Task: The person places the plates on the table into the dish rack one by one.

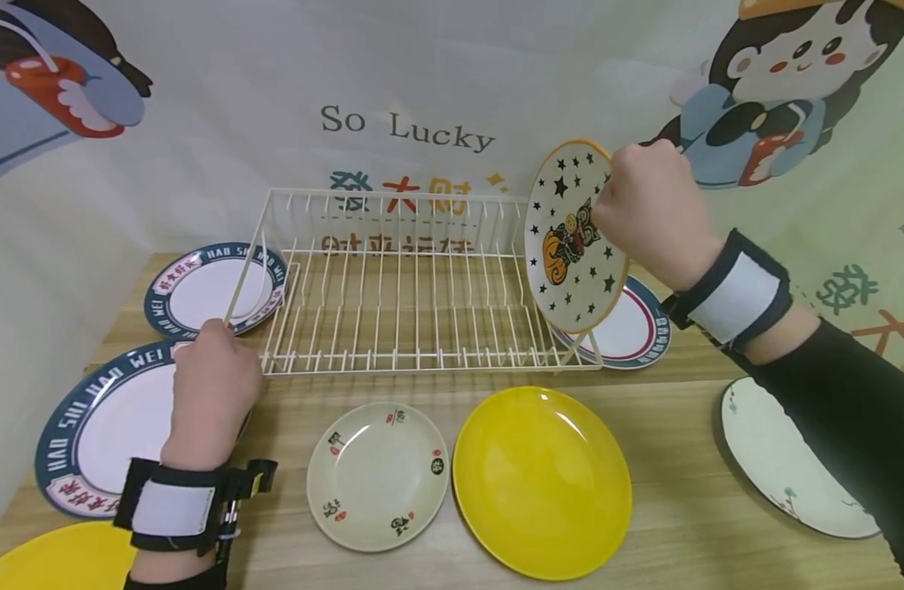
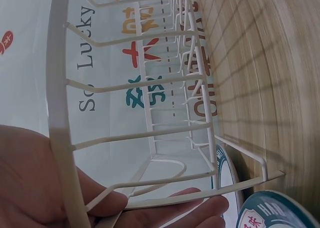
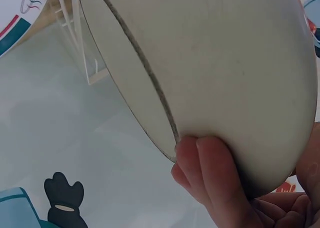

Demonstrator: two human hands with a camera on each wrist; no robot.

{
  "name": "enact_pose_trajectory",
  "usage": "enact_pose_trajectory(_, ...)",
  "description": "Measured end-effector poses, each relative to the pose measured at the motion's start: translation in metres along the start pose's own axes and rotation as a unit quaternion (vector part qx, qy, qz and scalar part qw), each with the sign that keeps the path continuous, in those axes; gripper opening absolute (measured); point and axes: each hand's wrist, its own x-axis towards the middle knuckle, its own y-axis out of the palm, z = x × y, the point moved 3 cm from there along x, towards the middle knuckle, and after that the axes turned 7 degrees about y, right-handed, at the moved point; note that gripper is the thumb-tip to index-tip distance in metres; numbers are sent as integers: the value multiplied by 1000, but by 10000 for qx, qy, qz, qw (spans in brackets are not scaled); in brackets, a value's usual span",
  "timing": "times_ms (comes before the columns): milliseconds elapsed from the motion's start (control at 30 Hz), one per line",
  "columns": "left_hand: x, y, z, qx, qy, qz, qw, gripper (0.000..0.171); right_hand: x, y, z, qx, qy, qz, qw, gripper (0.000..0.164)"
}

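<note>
My right hand (image 1: 654, 209) pinches the rim of a cream plate (image 1: 562, 287) with an orange edge, black stars and a cat-and-pumpkin picture. It stands nearly upright at the right end of a white wire dish rack (image 1: 422, 360); whether its lower edge touches the wires I cannot tell. In the right wrist view the plate's plain back (image 3: 215, 62) faces the camera, with fingers pressed against it. My left hand (image 1: 215, 385) grips the rack's front left corner. The left wrist view shows thumb and fingers around the rack's end wire (image 2: 165, 200).
Blue-rimmed plates (image 1: 215, 287) lie left of the rack, one larger (image 1: 75, 410) under my left forearm. A small cream plate (image 1: 378, 475) and a yellow plate (image 1: 543, 483) lie in front. Another yellow plate (image 1: 61, 561), a red-and-blue-rimmed plate (image 1: 636, 328) and a pale plate (image 1: 783, 459) lie around.
</note>
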Motion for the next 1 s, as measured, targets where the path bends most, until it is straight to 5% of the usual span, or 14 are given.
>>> enact_pose_trajectory(467,1,-1,3,-79,78,-56,9999,31,2,20,9,-15,253,813,9964,21)
enact_pose_trajectory(1000,-1,-1,1,-113,-53,-19,9999,29,4,40,4,-9,-64,750,9972,14)
